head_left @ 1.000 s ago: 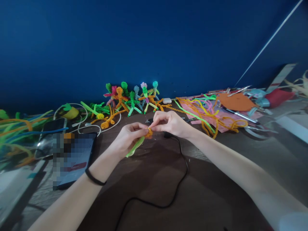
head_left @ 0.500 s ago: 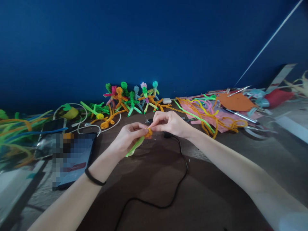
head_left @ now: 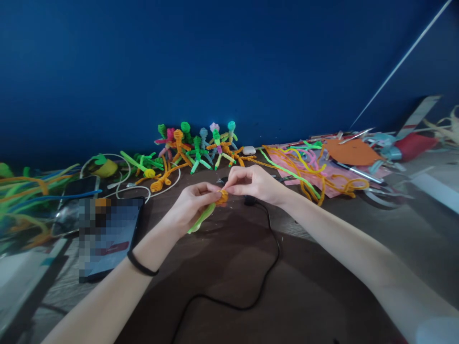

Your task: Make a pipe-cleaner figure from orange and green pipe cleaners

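Observation:
Above the middle of the table, my left hand point(head_left: 193, 203) is closed on a small pipe-cleaner piece point(head_left: 224, 196), with a coiled orange end and a light green strand point(head_left: 202, 219) hanging beneath the palm. My right hand point(head_left: 253, 184) meets it from the other side, thumb and forefinger pinched at the orange coil. Its fingertips hide whatever thin part they grip. Behind the hands, against the blue wall, stands a group of pipe-cleaner figures point(head_left: 197, 155) in green, orange, pink and blue. An orange figure point(head_left: 161, 182) lies in front of them.
At left are a tablet point(head_left: 116, 239), a phone point(head_left: 77, 203), loose pipe cleaners point(head_left: 27, 205) and a white cable point(head_left: 129, 165). A black cable point(head_left: 267, 282) crosses the table. To the right lie orange pipe cleaners point(head_left: 349, 186), orange paper point(head_left: 353, 152) and scissors point(head_left: 389, 192).

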The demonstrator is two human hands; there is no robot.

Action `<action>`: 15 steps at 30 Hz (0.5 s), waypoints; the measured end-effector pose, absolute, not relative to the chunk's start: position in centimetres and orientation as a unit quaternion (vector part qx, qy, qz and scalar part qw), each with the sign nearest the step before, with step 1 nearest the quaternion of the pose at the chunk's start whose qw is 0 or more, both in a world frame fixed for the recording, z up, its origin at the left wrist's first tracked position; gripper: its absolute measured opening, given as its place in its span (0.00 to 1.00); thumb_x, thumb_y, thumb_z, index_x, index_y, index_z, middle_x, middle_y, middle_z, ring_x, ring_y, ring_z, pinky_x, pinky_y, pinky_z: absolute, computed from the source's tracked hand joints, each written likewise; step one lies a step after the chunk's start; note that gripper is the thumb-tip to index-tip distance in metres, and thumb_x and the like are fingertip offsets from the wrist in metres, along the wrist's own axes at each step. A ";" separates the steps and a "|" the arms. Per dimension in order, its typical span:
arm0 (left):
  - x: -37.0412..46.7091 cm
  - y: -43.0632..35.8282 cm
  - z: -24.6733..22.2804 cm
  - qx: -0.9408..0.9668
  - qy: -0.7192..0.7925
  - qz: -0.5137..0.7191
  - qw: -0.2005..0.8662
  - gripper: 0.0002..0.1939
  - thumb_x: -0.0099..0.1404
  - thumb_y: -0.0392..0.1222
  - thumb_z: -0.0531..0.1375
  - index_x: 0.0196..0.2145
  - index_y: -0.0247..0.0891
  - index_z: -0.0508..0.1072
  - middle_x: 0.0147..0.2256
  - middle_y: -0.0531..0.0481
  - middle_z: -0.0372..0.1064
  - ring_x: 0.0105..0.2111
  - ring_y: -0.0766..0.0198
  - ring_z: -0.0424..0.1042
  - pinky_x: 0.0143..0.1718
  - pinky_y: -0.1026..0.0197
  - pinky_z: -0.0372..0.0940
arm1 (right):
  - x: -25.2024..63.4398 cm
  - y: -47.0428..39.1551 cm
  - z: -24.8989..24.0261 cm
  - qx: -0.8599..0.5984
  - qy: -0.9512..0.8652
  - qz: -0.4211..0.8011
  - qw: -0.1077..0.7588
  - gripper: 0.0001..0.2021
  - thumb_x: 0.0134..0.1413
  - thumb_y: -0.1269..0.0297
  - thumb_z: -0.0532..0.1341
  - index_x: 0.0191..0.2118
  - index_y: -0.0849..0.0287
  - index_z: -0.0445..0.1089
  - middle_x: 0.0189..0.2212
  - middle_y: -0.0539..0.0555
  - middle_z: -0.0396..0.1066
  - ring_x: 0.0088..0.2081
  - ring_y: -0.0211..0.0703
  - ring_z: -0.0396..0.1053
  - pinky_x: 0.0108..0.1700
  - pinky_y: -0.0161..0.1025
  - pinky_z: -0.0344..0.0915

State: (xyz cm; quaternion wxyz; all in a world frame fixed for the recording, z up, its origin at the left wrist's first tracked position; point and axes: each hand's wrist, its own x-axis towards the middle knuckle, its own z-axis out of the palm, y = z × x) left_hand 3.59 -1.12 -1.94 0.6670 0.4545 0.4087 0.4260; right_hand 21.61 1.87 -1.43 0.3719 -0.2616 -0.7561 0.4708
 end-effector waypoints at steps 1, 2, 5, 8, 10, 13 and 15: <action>3.6 -1.1 -1.9 0.455 0.408 0.426 0.667 0.07 0.46 0.34 0.66 0.24 0.33 0.70 0.24 0.50 0.72 0.24 0.68 0.72 0.29 0.67 0.65 | 21.6 1.9 -1.4 -0.262 -0.755 0.472 0.372 0.02 0.45 0.69 0.62 0.27 0.63 0.71 0.26 0.48 0.62 0.30 0.32 0.62 0.33 0.33 0.59; 3.6 -1.1 -1.9 0.455 0.409 0.426 0.667 0.07 0.46 0.34 0.66 0.24 0.33 0.70 0.23 0.50 0.72 0.24 0.68 0.72 0.28 0.68 0.65 | 21.6 1.9 -1.4 -0.264 -0.754 0.473 0.371 0.02 0.45 0.69 0.62 0.27 0.63 0.71 0.26 0.48 0.63 0.30 0.32 0.62 0.33 0.33 0.60; 3.7 -1.2 -1.9 0.458 0.411 0.422 0.666 0.07 0.46 0.34 0.65 0.24 0.33 0.70 0.23 0.50 0.72 0.23 0.68 0.71 0.28 0.68 0.65 | 21.6 1.8 -1.4 -0.271 -0.750 0.479 0.368 0.02 0.44 0.71 0.62 0.27 0.63 0.70 0.26 0.48 0.63 0.30 0.32 0.63 0.33 0.33 0.60; 3.7 -1.2 -1.9 0.458 0.412 0.420 0.666 0.07 0.46 0.35 0.65 0.24 0.34 0.70 0.23 0.50 0.72 0.23 0.68 0.72 0.28 0.68 0.64 | 21.6 1.8 -1.3 -0.273 -0.747 0.483 0.365 0.02 0.44 0.71 0.62 0.27 0.63 0.70 0.26 0.48 0.64 0.30 0.32 0.63 0.33 0.33 0.60; 3.6 -1.2 -1.9 0.458 0.413 0.420 0.666 0.07 0.46 0.35 0.65 0.24 0.34 0.70 0.23 0.50 0.72 0.24 0.68 0.72 0.27 0.68 0.64 | 21.7 1.8 -1.3 -0.271 -0.747 0.485 0.365 0.02 0.45 0.70 0.62 0.27 0.63 0.70 0.26 0.48 0.64 0.29 0.32 0.63 0.33 0.33 0.60; 3.5 -1.1 -2.0 0.459 0.413 0.421 0.664 0.07 0.47 0.35 0.65 0.24 0.33 0.70 0.24 0.50 0.72 0.24 0.68 0.72 0.27 0.68 0.64 | 21.8 1.8 -1.2 -0.269 -0.749 0.486 0.360 0.03 0.45 0.68 0.63 0.27 0.63 0.70 0.25 0.49 0.64 0.29 0.33 0.63 0.33 0.34 0.60; 3.5 -1.1 -2.1 0.461 0.411 0.421 0.665 0.07 0.47 0.35 0.65 0.25 0.33 0.70 0.24 0.50 0.72 0.24 0.68 0.72 0.27 0.68 0.64 | 21.8 1.8 -1.1 -0.270 -0.750 0.489 0.355 0.04 0.44 0.67 0.63 0.27 0.63 0.71 0.25 0.48 0.64 0.30 0.33 0.63 0.33 0.34 0.59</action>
